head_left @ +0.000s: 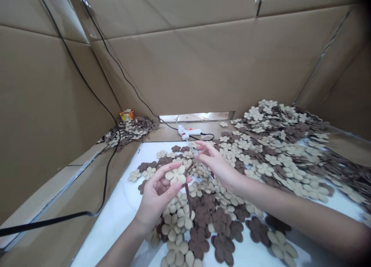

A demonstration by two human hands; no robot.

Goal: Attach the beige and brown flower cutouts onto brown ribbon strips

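My left hand [159,189] pinches a cream fabric flower [176,176] between thumb and fingers. A thin brown cord [189,199] hangs down beside that flower and seems joined to it. Farther forward, my right hand [216,162] has its fingers curled around a clear glue stick [192,148]; how firmly they grip it is hard to see. The stick runs from the rear of a white glue gun [185,132] with an orange trigger. Below both hands lie many loose cream flowers [176,249] and dark brown flowers [199,242].
A large heap of flowers [269,116] rises at the back right, with brown cords [348,174] beside it. Another pile of cords and flowers [130,130] lies back left near an orange-yellow packet [126,114]. Cardboard walls [188,73] surround the white board [101,228]. A black cable [107,174] crosses the left side.
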